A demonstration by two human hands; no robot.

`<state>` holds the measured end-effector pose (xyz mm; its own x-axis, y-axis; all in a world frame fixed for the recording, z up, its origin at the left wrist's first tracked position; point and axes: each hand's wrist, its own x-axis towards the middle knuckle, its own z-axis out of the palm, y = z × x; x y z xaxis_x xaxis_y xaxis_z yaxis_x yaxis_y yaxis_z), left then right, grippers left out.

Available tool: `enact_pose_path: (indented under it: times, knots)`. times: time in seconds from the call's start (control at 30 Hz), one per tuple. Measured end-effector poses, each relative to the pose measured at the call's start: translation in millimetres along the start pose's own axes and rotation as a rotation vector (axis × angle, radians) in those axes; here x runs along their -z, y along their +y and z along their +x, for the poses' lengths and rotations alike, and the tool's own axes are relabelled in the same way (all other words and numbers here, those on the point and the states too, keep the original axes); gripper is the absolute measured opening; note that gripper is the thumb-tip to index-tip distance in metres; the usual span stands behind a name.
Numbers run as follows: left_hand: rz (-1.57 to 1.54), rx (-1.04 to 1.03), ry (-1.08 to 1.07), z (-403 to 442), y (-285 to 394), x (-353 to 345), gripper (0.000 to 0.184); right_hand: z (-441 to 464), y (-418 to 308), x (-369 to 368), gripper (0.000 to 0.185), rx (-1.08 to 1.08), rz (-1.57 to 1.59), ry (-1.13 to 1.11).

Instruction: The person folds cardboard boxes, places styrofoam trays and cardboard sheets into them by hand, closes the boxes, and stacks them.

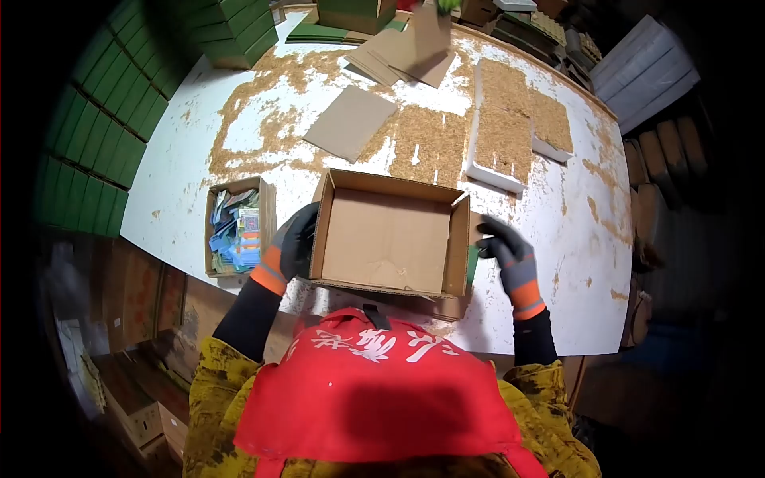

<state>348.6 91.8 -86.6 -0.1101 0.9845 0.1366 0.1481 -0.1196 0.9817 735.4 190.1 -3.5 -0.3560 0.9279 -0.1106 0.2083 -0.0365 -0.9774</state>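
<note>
An open cardboard box [389,239], bare brown inside, is in front of me near the table's front edge. My left hand [296,243], in a black and grey glove with an orange cuff, grips the box's left side; its fingers are partly hidden by the wall. My right hand [507,253], gloved alike, is just off the box's right side with fingers apart and nothing visible in them. A strip of green shows beside that wall. Left of the box stands a small open carton [267,215] full of colourful printed cards or packets [237,239].
Several flat cardboard sheets [351,123] lie toward the back. White blocks topped with brown flakes [500,147] stand right of centre on the white table [574,303]. Green boxes [100,127] are stacked at left. A blurred cardboard piece [430,36] is at the far edge.
</note>
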Motion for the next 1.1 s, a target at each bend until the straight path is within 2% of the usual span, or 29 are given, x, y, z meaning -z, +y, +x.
enact_pose_path:
  times: [0.03,0.07,0.1,0.17,0.2,0.23,0.3,0.37,0.4,0.43,0.47,0.5,0.57,0.63,0.67,0.7,0.77,0.83,0.87,0.93,1.0,1.03,1.07,1.1]
  knots:
    - [0.368,-0.265,-0.101,-1.2,-0.8,2.3,0.055,4.7,13.3,5.7,0.045,-0.050,0.169,0.093]
    - [-0.024,0.133,-0.113,-0.5,-8.7,-2.3,0.057,10.9,27.1,4.4,0.048,-0.110,0.247,0.086]
    - [-0.427,0.509,0.040,0.3,-16.6,-6.9,0.059,16.3,38.3,-1.5,0.052,-0.169,0.327,0.080]
    - [-0.288,0.807,0.019,-4.8,-87.4,-4.9,0.061,26.3,87.2,-25.7,0.075,-0.232,0.219,-0.072]
    - [0.414,0.629,-0.121,-4.7,-88.0,-17.4,0.075,34.1,138.6,-42.7,0.095,-0.194,-0.048,-0.103]
    - [0.640,0.601,-0.015,-4.5,-71.5,-36.1,0.083,26.1,128.5,-75.4,0.108,-0.083,-0.165,0.068]
    - [0.582,0.615,-0.145,3.1,-74.6,-31.6,0.107,29.1,137.6,-88.7,0.110,-0.059,-0.385,0.206]
    - [0.436,0.667,-0.183,0.4,-71.9,-29.8,0.110,32.1,141.3,-78.2,0.106,-0.163,-0.133,0.068]
    - [0.209,0.646,-0.120,0.5,-24.3,-38.8,0.114,30.4,156.1,-70.4,0.102,-0.220,-0.014,0.037]
    - [0.125,0.674,-0.113,-4.7,-27.2,-41.8,0.119,30.5,169.8,-66.5,0.098,-0.279,0.102,0.001]
    - [0.111,0.579,-0.062,-7.7,-23.6,-48.6,0.122,29.5,157.5,-64.4,0.075,-0.223,0.115,-0.010]
    - [0.101,0.593,-0.017,-8.4,-16.4,-52.6,0.122,24.9,131.6,-63.6,0.053,-0.173,0.127,-0.022]
    - [0.049,0.541,0.116,-14.6,-19.8,-64.1,0.116,14.8,89.3,-76.0,0.050,-0.125,0.209,0.028]
    - [-0.017,0.516,0.167,-17.7,6.4,-54.1,0.113,22.4,140.7,-56.9,0.050,-0.163,-0.123,-0.046]
    - [-0.062,0.491,0.211,-23.5,-7.6,-45.2,0.108,18.9,110.8,-64.3,0.054,0.064,-0.370,-0.185]
    - [-0.089,0.544,0.267,-34.6,-21.4,-29.2,0.101,18.5,86.8,-75.8,0.053,0.030,-0.248,-0.234]
    - [-0.339,0.611,0.343,-52.6,13.7,27.5,0.090,20.1,45.8,-103.2,0.052,-0.068,-0.003,-0.321]
    - [-0.371,0.441,0.503,-86.1,12.9,97.5,0.075,22.4,23.7,-136.9,0.050,-0.095,0.252,-0.399]
    - [-0.541,0.385,0.550,-99.3,60.8,125.7,0.067,21.9,19.4,-151.9,0.051,-0.110,0.316,-0.408]
    - [-0.490,0.310,0.719,-158.3,31.0,228.8,0.058,18.7,22.1,-170.8,0.055,-0.173,0.431,-0.383]
    - [-0.450,0.247,0.876,-219.7,-4.8,331.2,0.049,11.6,64.2,-164.7,0.052,0.055,0.031,-0.389]
    - [-0.375,0.218,0.907,-246.8,-26.0,372.2,0.046,0.7,72.6,-161.9,0.050,-0.064,0.146,-0.298]
    - [0.159,0.128,0.872,-269.1,-48.4,408.8,0.047,-9.9,80.8,-159.1,0.048,-0.171,0.271,-0.193]
    - [-0.083,0.088,0.922,-270.0,-43.5,414.5,0.048,-19.9,97.2,-152.1,0.051,-0.091,0.065,-0.159]
